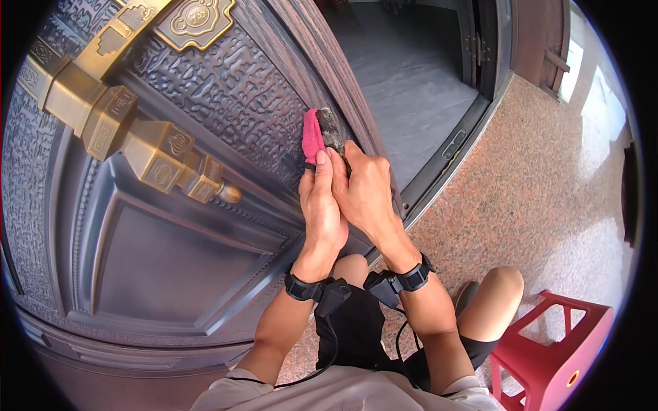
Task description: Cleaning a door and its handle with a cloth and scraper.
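A pink cloth (311, 135) lies against the near side of a dark, worn block or bar (329, 126) with a pale, chipped end; its exact kind is unclear. My left hand (323, 205) holds the cloth, thumb stretched up along it. My right hand (364, 187) grips the dark piece from the right, its fingers curled. Both hands touch each other, in front of the stile of an ornate dark door (221, 87) with an embossed surface. On the door, left of the hands, is a large brass handle (154, 149) with carved faces.
Right of the door edge is a doorway with a grey floor (416, 103) and a metal threshold (452, 146). Speckled stone floor (493, 195) spreads outside it. A red plastic stool (552, 354) stands at the lower right, beside my bent knee.
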`<action>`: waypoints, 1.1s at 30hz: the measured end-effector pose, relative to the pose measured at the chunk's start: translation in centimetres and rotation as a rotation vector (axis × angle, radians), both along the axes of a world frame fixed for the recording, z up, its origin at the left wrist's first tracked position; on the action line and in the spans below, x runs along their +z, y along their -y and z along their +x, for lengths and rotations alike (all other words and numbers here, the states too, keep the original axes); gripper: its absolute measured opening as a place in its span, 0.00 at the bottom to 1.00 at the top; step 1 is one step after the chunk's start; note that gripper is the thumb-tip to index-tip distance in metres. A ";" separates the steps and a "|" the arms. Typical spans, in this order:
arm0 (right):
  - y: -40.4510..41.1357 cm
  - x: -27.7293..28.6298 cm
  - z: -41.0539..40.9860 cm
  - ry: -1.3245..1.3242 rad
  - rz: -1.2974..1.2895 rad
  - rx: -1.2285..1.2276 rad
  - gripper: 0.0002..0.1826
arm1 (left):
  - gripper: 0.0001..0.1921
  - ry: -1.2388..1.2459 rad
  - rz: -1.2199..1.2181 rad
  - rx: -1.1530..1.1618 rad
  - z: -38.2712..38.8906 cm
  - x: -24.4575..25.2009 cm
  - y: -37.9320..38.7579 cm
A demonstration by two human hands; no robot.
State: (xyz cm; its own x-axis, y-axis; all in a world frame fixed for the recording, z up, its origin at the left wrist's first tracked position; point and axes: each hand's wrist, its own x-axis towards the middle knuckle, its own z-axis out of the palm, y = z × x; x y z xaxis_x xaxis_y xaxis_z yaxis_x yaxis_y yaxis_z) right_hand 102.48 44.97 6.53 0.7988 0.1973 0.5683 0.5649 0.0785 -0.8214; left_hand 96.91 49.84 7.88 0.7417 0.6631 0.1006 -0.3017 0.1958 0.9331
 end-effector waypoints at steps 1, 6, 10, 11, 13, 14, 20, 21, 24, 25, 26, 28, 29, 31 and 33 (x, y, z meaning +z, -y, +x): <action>0.1 0.2 -0.1 0.002 0.000 0.001 0.13 | 0.17 0.009 -0.024 0.000 0.0 0.0 -0.2; 0.3 0.8 -0.9 -0.185 0.036 0.111 0.13 | 0.18 -0.030 0.048 0.034 -0.6 -0.4 -0.7; -0.4 1.1 -1.4 -0.285 0.144 0.164 0.14 | 0.18 -0.025 0.099 0.043 -1.0 0.2 -0.9; -0.4 1.2 -1.4 -0.286 0.143 0.165 0.14 | 0.18 -0.024 0.117 0.048 -1.2 0.3 -1.0; 0.1 1.4 -1.3 -0.331 0.140 0.236 0.15 | 0.18 -0.022 0.114 0.051 -1.3 0.2 -0.7; 0.3 1.1 -1.0 -0.331 0.137 0.233 0.15 | 0.18 -0.045 0.095 0.039 -1.4 0.1 -0.6; 1.3 0.7 -0.5 -0.314 0.025 0.305 0.15 | 0.18 -0.054 0.060 0.065 -1.4 -0.7 -0.2; 1.1 0.6 -0.6 -0.285 0.027 0.260 0.14 | 0.18 -0.039 0.063 0.051 -1.3 -0.7 -0.3; 0.8 0.8 -1.0 -0.268 0.064 0.224 0.13 | 0.19 -0.025 0.093 0.053 -1.2 -0.8 -0.4; 0.6 0.8 -1.2 -0.281 0.103 0.233 0.13 | 0.19 -0.004 0.121 0.062 -1.3 -0.7 -0.5; 0.3 0.8 -1.4 -0.284 0.101 0.235 0.13 | 0.18 0.011 0.115 0.097 -1.2 -0.5 -0.4; -0.5 0.7 -1.8 -0.317 0.167 0.215 0.13 | 0.18 -0.003 0.112 0.086 -1.4 -0.3 -1.0; -0.8 0.7 -2.1 -0.317 0.166 0.221 0.13 | 0.18 -0.016 0.109 0.069 -1.5 -0.2 -1.2; -1.0 0.9 -2.4 -0.348 0.250 0.147 0.12 | 0.17 -0.019 0.135 0.066 -1.3 0.0 -1.2; -0.8 1.1 -2.5 -0.347 0.212 0.142 0.11 | 0.16 -0.031 0.137 0.068 -1.4 -0.1 -1.3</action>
